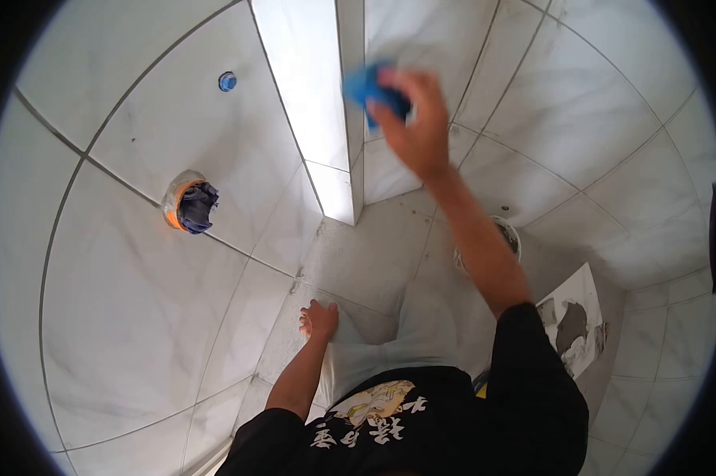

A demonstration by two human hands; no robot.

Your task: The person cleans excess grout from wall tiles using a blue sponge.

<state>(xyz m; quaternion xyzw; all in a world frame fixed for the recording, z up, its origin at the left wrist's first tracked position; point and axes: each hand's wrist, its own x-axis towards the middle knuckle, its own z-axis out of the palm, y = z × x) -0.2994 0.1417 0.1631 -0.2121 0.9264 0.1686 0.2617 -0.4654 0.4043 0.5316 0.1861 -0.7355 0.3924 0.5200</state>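
My right hand, smeared by motion, is raised beside the edge of a narrow tiled wall corner. Its fingers are closed on a blue sponge-like piece, part light and part dark blue. The blur hides its exact kind and whether it touches the tile. Low down, my left hand rests by my knee, with its fingers apart and slightly bent, holding nothing that I can see.
An orange-rimmed pipe opening stuffed with dark cloth sticks out of the left wall, below a blue plug. A bucket stands partly behind my right forearm. Near it lies a white board with grey paste.
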